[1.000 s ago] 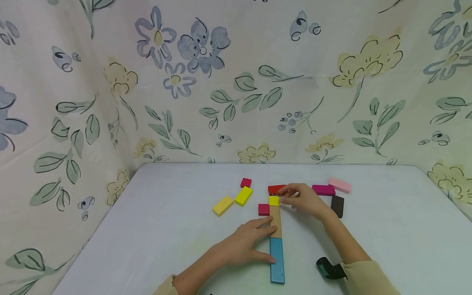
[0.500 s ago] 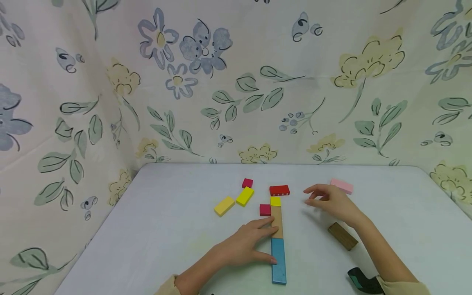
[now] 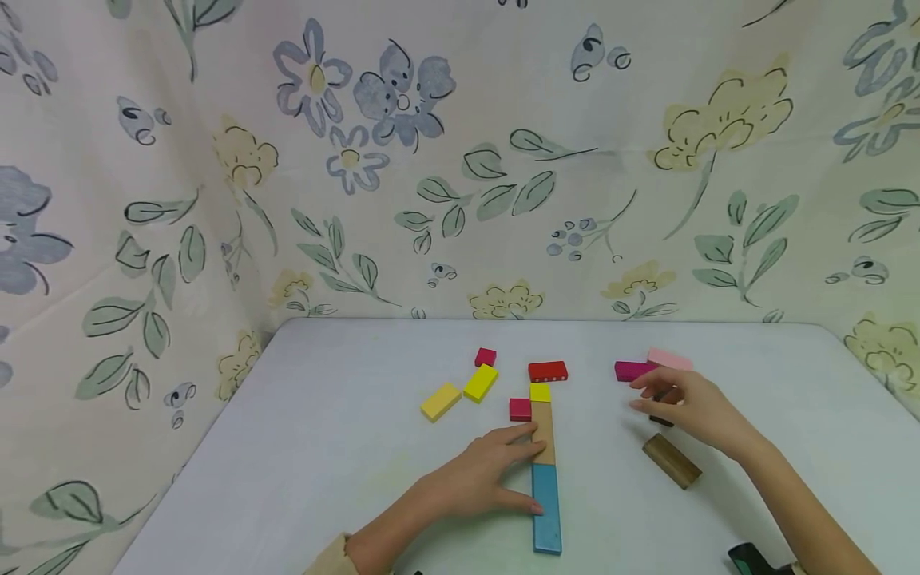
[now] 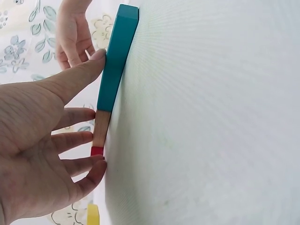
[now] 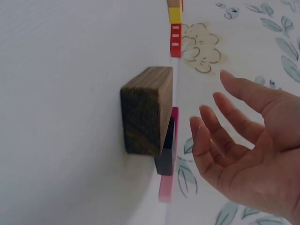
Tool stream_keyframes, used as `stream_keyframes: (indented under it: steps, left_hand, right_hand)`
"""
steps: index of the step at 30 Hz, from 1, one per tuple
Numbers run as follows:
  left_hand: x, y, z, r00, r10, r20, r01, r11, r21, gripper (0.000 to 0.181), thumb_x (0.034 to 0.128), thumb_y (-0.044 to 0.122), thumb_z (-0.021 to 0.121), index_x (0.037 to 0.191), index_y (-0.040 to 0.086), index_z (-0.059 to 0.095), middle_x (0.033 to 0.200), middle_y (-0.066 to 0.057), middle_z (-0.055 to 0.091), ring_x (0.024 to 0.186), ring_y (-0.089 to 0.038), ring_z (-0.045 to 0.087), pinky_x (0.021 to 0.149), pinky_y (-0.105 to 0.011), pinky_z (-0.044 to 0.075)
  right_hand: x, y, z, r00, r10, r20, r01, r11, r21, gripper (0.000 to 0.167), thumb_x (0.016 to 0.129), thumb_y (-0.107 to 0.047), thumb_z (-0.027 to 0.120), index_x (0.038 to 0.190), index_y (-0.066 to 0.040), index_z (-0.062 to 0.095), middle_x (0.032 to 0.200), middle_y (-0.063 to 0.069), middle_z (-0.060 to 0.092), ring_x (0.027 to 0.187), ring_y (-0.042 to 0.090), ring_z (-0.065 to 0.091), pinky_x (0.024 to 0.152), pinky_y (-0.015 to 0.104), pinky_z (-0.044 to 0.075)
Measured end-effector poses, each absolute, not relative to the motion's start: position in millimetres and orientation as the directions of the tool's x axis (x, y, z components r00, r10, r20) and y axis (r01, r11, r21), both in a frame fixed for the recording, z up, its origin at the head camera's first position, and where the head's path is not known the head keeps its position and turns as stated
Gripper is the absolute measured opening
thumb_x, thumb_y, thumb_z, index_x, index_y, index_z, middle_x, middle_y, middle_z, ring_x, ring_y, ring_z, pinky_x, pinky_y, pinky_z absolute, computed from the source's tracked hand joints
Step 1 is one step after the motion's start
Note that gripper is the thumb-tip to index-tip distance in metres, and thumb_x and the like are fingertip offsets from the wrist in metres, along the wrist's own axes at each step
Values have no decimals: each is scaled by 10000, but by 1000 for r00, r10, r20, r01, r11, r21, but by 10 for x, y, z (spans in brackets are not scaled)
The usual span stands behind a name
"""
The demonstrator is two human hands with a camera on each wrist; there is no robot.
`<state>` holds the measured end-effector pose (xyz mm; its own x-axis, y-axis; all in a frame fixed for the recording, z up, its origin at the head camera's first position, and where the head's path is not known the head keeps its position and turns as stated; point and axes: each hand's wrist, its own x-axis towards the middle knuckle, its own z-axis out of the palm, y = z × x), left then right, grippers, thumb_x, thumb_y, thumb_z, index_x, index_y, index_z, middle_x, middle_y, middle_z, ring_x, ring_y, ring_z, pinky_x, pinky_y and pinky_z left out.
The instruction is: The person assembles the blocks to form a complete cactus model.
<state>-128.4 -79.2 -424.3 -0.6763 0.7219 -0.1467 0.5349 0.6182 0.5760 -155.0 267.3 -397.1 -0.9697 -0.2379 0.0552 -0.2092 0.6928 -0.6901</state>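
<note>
A blue block (image 3: pixel 547 531), a tan wooden block (image 3: pixel 544 414) and a small yellow block (image 3: pixel 540 392) lie end to end in a line. My left hand (image 3: pixel 474 477) touches this line from the left, thumb on the blue block and fingertips on the tan one. Farther right, my right hand (image 3: pixel 700 411) hovers with loosely bent fingers and holds nothing. It partly hides a dark block (image 3: pixel 661 421). A brown wooden block (image 3: pixel 672 461) lies just nearer to me; in the right wrist view this brown block (image 5: pixel 147 112) is apart from the fingers.
A crimson block (image 3: pixel 521 410) sits left of the line, and a red block with white marks (image 3: pixel 548 370) lies beyond it. Two yellow blocks (image 3: pixel 480 383) and a small crimson block (image 3: pixel 485 357) are farther left. Magenta (image 3: pixel 632 370) and pink (image 3: pixel 670 358) blocks lie at back right.
My right hand has left the small yellow block and moved right, over the dark block. The brown block has come into sight from under the right arm. My left hand stays on the line.
</note>
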Motion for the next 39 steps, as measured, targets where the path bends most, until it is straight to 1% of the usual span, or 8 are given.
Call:
stream_keyframes:
  steps: [3, 7, 14, 20, 26, 31, 36, 39]
  left_hand:
    - [-1276, -786, -4201, -676, 720, -156, 530, 622, 576, 761, 948, 491, 776, 1600, 225, 487, 1719, 24, 328, 1555, -214, 344, 1225, -498, 396]
    - [-1332, -795, -4277, -675, 723, -149, 524, 611, 593, 777, 934, 546, 767, 1599, 260, 485, 1714, 41, 332, 1547, -208, 358, 1218, -476, 411]
    - [-1449, -786, -4401, -675, 723, -148, 525, 611, 592, 790, 922, 565, 769, 1605, 307, 467, 1716, 61, 322, 1545, -193, 359, 1185, -424, 456]
    - [-1499, -742, -4374, -679, 714, -169, 514, 627, 585, 794, 920, 539, 782, 1609, 311, 461, 1717, 54, 323, 1556, -191, 342, 1168, -403, 474]
    - [-1540, -730, -4453, -682, 715, -153, 534, 630, 564, 800, 910, 540, 791, 1605, 313, 467, 1715, 51, 325, 1552, -188, 347, 1157, -395, 486]
    - [-1571, -741, -4528, -679, 722, -136, 539, 616, 575, 803, 914, 591, 760, 1609, 320, 460, 1721, 60, 314, 1559, -188, 339, 1188, -408, 452]
    - [-1641, -760, -4697, -667, 737, -107, 561, 592, 578, 822, 908, 652, 724, 1616, 348, 438, 1729, 67, 293, 1561, -194, 337, 1188, -430, 451]
    - [-1667, -766, -4758, -664, 740, -106, 565, 589, 578, 832, 904, 671, 714, 1621, 363, 423, 1733, 76, 280, 1564, -192, 332, 1188, -433, 451]
  right_hand:
    - [-1519, 2732, -3994, -969, -240, 60, -217, 708, -672, 274, 952, -163, 792, 1165, -5, 723, 1003, 45, 695, 885, 189, 625, 671, 232, 563]
    - [-1482, 2792, -4020, -967, -248, 63, -229, 722, -653, 269, 943, -156, 802, 1158, -17, 721, 1001, 27, 691, 914, 191, 617, 719, 225, 559]
    - [-1457, 2884, -4047, -969, -248, 8, -189, 717, -670, 309, 946, -157, 797, 1191, 8, 704, 1044, 57, 686, 924, 217, 628, 684, 235, 562]
    - [-1442, 2926, -4078, -964, -261, -47, -158, 706, -690, 340, 937, -163, 804, 1196, 25, 688, 1035, 74, 656, 905, 212, 624, 678, 238, 561]
    - [-1416, 2967, -4104, -963, -256, -87, -128, 714, -688, 352, 930, -180, 816, 1183, 27, 684, 982, 55, 617, 851, 150, 611, 666, 241, 537]
    - [-1392, 3016, -4111, -947, -286, -147, -103, 702, -704, 322, 953, -179, 791, 1176, 19, 671, 957, 39, 586, 825, 126, 590, 659, 238, 509]
    - [-1359, 3045, -4132, -927, -332, -176, -104, 677, -729, 298, 933, -177, 804, 1149, -16, 676, 921, 19, 570, 774, 100, 568, 635, 236, 483]
    - [-1351, 3058, -4141, -913, -363, -185, -112, 660, -743, 305, 923, -170, 812, 1141, -14, 666, 903, 24, 554, 752, 88, 549, 619, 235, 467]
